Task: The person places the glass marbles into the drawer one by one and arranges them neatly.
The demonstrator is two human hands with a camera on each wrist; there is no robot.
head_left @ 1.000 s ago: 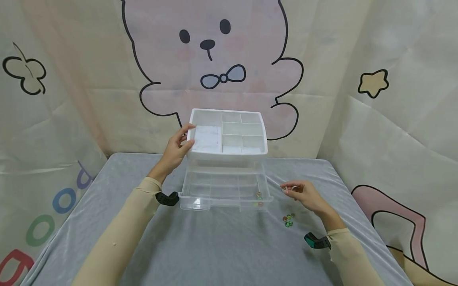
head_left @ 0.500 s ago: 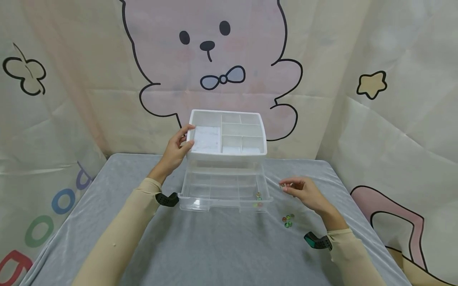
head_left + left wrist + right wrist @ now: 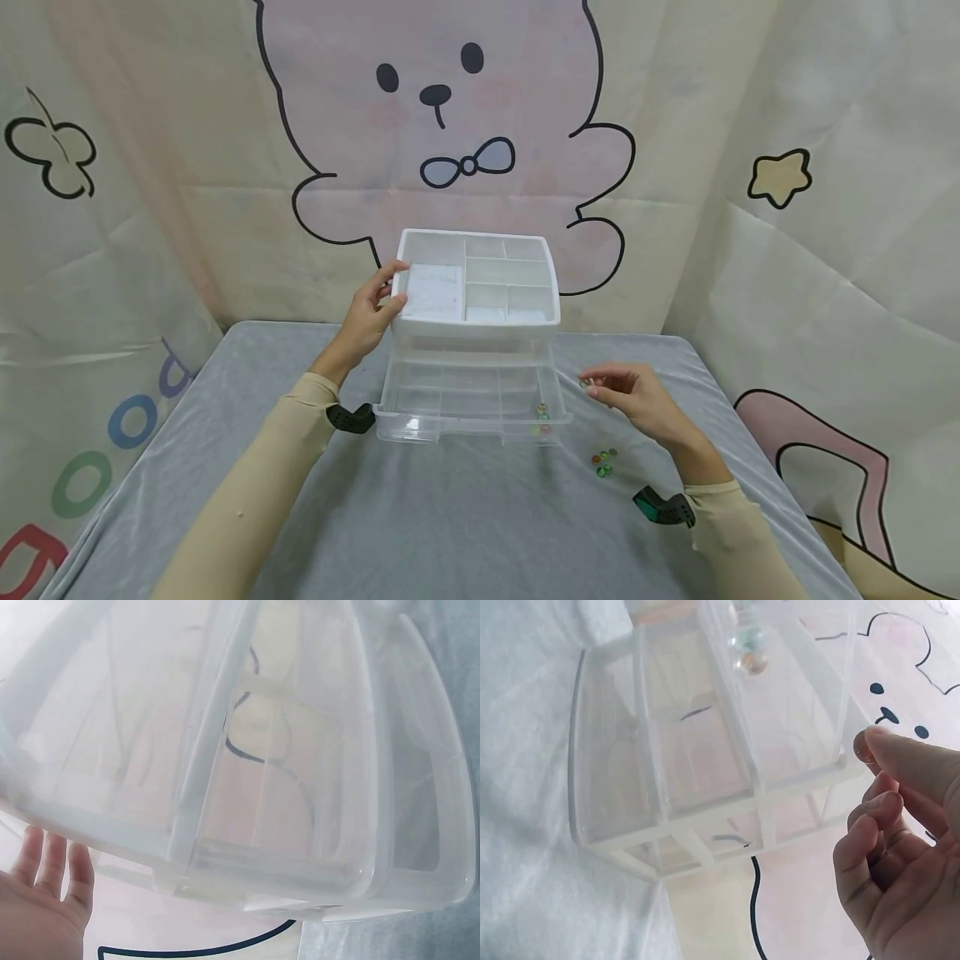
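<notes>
A clear plastic drawer box [image 3: 476,342] with a white divided top tray [image 3: 477,322] stands mid-table, its bottom drawer [image 3: 465,427] pulled out towards me. My left hand [image 3: 367,312] grips the tray's left rim, thumb at the front; the left wrist view shows its fingers [image 3: 51,866] against the box's side. Between thumb and forefinger, my right hand [image 3: 637,402] pinches a small glass marble [image 3: 864,748], right of the drawer and apart from it. Several marbles [image 3: 542,413] lie in the drawer's right-hand compartment.
Several loose marbles [image 3: 603,462] lie on the grey cloth [image 3: 450,533] below my right hand. A printed fabric backdrop [image 3: 697,100] rises behind the table and at both sides.
My right hand has shifted slightly up and to the left with the marble, closer to the box. My left hand and the drawer box stay where they were.
</notes>
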